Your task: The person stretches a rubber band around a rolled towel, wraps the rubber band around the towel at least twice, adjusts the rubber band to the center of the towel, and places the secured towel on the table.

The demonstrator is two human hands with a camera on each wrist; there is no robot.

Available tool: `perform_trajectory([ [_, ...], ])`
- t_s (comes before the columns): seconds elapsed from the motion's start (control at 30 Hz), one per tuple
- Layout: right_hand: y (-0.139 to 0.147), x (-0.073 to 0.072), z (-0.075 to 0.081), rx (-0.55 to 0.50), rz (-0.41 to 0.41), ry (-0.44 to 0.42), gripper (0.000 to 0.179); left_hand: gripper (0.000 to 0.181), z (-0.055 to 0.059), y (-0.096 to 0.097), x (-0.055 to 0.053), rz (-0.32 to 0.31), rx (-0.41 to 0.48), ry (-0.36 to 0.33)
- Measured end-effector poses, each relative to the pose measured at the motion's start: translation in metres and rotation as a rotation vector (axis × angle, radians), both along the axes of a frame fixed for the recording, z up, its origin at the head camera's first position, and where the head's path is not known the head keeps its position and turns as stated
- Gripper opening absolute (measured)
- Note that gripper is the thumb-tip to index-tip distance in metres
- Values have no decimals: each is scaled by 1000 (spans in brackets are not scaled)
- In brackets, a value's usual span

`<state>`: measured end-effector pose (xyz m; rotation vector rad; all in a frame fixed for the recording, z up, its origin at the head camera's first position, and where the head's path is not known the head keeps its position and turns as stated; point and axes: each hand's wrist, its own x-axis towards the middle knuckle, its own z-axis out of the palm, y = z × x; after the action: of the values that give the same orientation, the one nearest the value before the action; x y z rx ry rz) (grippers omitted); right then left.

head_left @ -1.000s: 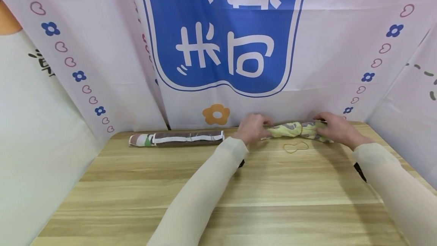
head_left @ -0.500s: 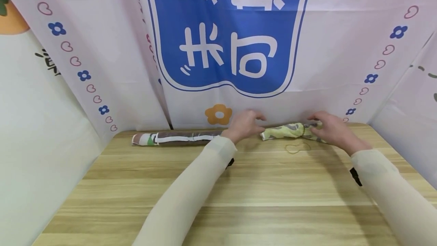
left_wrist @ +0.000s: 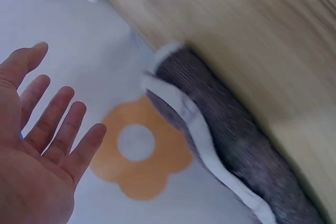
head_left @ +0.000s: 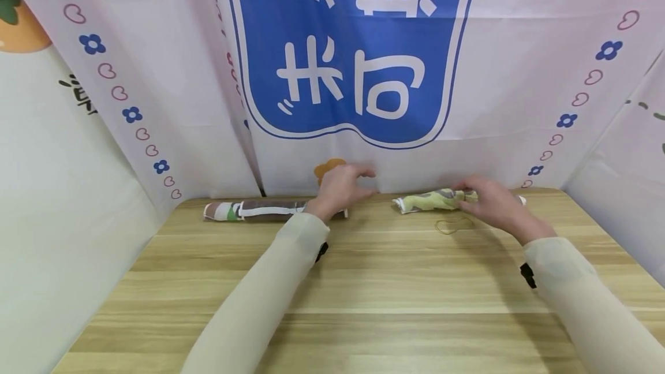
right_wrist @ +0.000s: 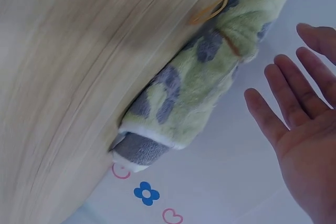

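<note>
My left hand (head_left: 340,189) hovers over the right end of a dark brown rolled-up towel (head_left: 260,218) with a white edge strip. In the left wrist view its fingers (left_wrist: 58,119) are spread and hold nothing, apart from the brown roll. My right hand (head_left: 490,204) is over the right part of a yellow-green rolled-up towel (head_left: 428,201) with grey patches, partly hiding it in the head view. The right wrist view shows that hand's fingers (right_wrist: 286,87) extended beside the green roll. A rubber band (right_wrist: 231,45) cinches this roll near its middle.
A loose yellow rubber band (head_left: 445,233) lies on the wooden table (head_left: 395,281) in front of the green roll. Both rolls lie along the table's back edge, against a printed white cloth (head_left: 280,172). White cloths also close off the left and right sides.
My left hand has left the green roll's left end and moved left to the brown roll. My right hand has shifted slightly left along the green roll, whose right end now shows.
</note>
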<state>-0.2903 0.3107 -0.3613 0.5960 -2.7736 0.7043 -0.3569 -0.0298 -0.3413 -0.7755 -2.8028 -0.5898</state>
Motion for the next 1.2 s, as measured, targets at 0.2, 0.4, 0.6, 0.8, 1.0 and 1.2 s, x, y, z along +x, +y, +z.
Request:
perform_trajectory([
  [0.2,-7,2,-4,-17,20,-34,29,41,-5,-26,0,11,57,-5],
  [0.4,-14,9,-8,-18,16,-41,29,43,-8,-46,2,7,139,-52],
  [0.6,-19,12,-14,5,43,-27,25,52,-11,-63,5,6,138,-100],
  [0.8,-25,15,-18,1,45,-100,22,56,-16,-78,6,18,110,-109],
  [1.0,-29,16,-24,-14,46,-97,17,44,-23,-87,8,36,121,-146],
  [1.2,-32,14,-27,-2,25,-94,11,40,-29,-93,9,46,132,-160],
])
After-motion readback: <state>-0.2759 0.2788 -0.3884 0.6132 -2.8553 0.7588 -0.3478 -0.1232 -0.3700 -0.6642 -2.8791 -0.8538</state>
